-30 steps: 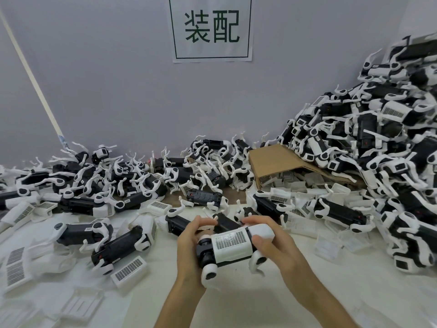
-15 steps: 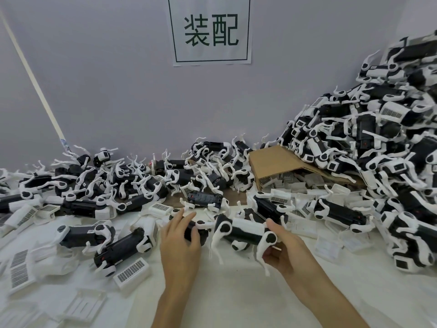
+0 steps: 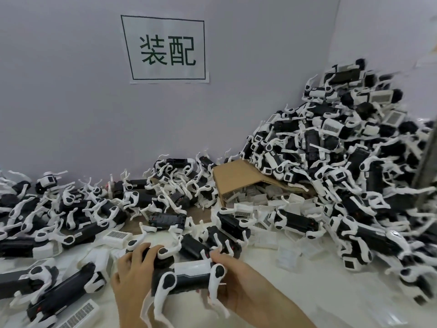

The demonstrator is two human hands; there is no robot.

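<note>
Centre foreground: small toy robot dog with black plastic body and white jointed legs (image 3: pixel 189 279), held just above the white tabletop (image 3: pixel 272 275) and close to the camera. Gripped at its two ends: left hand (image 3: pixel 134 278) curled round the dark head end, right hand (image 3: pixel 241 290) wrapped round the rear, thumb near the hip joint. Held thus, probably, to brace the body from both sides for seating or checking the white cover panel (image 3: pixel 194 266) along its back (legs dangling free, blurred by motion). Kept low and near for control and a clear view.

Behind: loose spread of similar black-and-white dogs (image 3: pixel 71 209) at left; tall heap (image 3: pixel 343 162) of the same banked into the right corner, presumably sorted by stage; open brown cardboard box (image 3: pixel 234 178) of white covers between the two, within easy reach; paper sign (image 3: pixel 165 48) with green characters on the grey wall (image 3: pixel 71 91).

Against half a second earlier: left hand no longer flat on a neighbouring unit on the table but back on the held one; dog lifted nearer and turned side-on. Against a full second earlier: barcode face no longer turned up towards the camera.
</note>
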